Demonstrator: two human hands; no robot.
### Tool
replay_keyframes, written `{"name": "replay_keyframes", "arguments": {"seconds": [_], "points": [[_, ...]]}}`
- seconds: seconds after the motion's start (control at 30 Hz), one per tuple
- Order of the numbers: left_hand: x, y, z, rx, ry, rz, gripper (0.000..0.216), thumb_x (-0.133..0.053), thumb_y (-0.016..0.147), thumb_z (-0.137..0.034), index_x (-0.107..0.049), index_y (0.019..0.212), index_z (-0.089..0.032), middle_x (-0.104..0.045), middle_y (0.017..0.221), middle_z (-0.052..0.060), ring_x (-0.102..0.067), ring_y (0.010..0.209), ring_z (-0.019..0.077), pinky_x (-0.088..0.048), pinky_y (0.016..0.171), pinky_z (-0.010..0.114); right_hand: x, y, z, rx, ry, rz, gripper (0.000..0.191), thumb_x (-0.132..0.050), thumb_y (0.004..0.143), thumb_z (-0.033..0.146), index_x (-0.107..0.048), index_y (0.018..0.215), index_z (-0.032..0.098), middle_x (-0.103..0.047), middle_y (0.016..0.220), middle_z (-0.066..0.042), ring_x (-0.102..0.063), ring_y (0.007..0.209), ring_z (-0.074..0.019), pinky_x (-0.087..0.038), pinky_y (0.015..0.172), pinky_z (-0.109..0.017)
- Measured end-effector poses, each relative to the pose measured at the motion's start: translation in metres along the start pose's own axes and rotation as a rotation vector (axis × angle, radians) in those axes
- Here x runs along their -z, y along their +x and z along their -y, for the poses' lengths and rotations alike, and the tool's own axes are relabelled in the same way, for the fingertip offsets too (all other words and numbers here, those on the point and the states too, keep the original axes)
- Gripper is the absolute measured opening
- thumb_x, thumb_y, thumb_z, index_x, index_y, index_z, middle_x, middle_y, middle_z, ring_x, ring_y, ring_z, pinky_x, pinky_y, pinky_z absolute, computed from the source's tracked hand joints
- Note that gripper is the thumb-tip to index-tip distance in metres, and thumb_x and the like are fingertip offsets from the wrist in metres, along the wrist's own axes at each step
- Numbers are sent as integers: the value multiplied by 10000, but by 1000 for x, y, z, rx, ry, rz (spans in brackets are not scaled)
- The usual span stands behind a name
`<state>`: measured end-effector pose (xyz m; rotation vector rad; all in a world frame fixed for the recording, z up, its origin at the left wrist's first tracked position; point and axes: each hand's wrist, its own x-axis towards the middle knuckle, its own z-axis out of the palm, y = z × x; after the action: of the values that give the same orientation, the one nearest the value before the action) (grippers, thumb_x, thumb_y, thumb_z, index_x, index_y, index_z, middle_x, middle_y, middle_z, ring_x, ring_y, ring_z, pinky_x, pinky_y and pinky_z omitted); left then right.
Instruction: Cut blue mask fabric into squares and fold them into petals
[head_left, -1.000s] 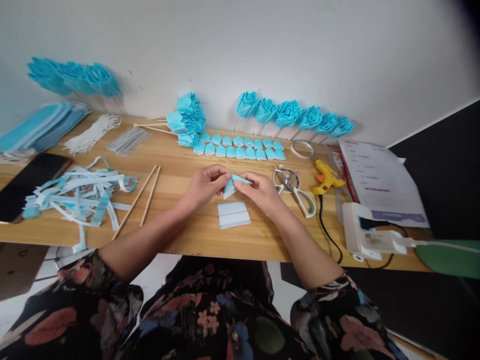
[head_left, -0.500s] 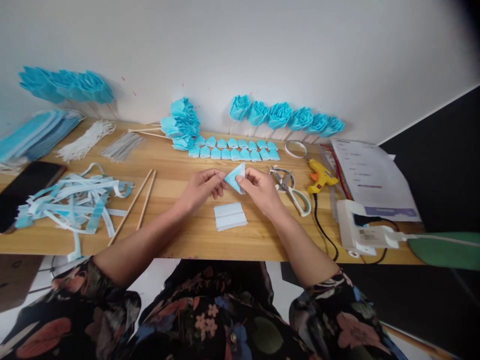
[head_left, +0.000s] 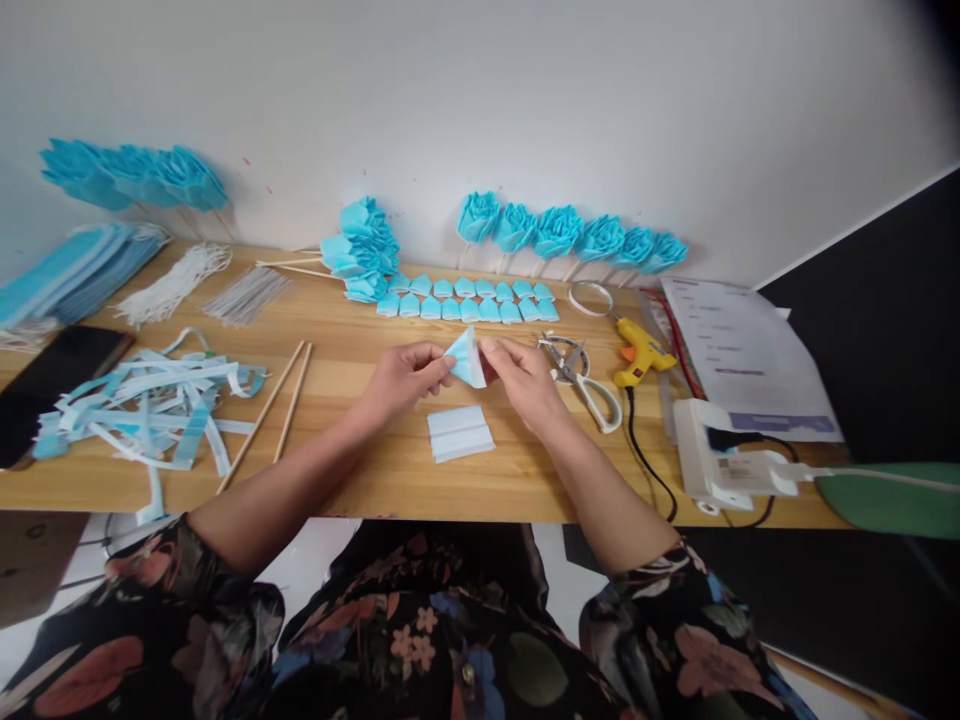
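Note:
My left hand (head_left: 411, 378) pinches the left point of a small blue and white triangle of folded mask fabric (head_left: 465, 360) above the table. On the other side, the thumb and fingers of my right hand (head_left: 523, 380) are at its white edge. That edge is partly turned up and faces me. Below the hands lies a flat white rectangle of mask fabric (head_left: 460, 433) with crease lines. Beyond them, two rows of small folded blue petals (head_left: 469, 308) lie side by side.
Blue fabric roses (head_left: 559, 232) on sticks lean on the wall. To the right are scissors (head_left: 592, 395), a tape roll (head_left: 591, 298), a yellow glue gun (head_left: 642, 352) and a power strip (head_left: 712, 455). At left lie cut strips (head_left: 150, 400), two sticks (head_left: 292, 400), a phone (head_left: 56, 385) and stacked masks (head_left: 82, 265).
The fabric triangle has turned so its white edge faces me more. My right thumb has shifted from its face to the edge. My left fingers have moved further onto the blue part.

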<state>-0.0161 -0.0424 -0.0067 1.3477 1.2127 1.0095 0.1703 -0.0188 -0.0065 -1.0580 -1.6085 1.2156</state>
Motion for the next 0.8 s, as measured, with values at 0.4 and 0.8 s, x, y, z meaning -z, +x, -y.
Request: {"name": "replay_keyframes", "arguments": {"seconds": [0.4,0.8], "points": [[-1,1,4,-21,-14,55,337,-677,817,-466,-650,696,-153,-619,603,1,-527,546,90,-398,546,219,-5,-2,4,-32,-50,77,270,-655,826,405,-543,690,201,-483,611,50,-420,576,-97,-335,562,-249],[1,2,-2,101,-354,5,368,-752,745,-465,-589,635,-154,-594,580,-3,-492,494,74,-378,510,226,7,-1,6,273,-199,40,282,-592,891,191,-699,1115,323,-618,1324,-28,-554,1258,-209,-498,983,-388]]}}
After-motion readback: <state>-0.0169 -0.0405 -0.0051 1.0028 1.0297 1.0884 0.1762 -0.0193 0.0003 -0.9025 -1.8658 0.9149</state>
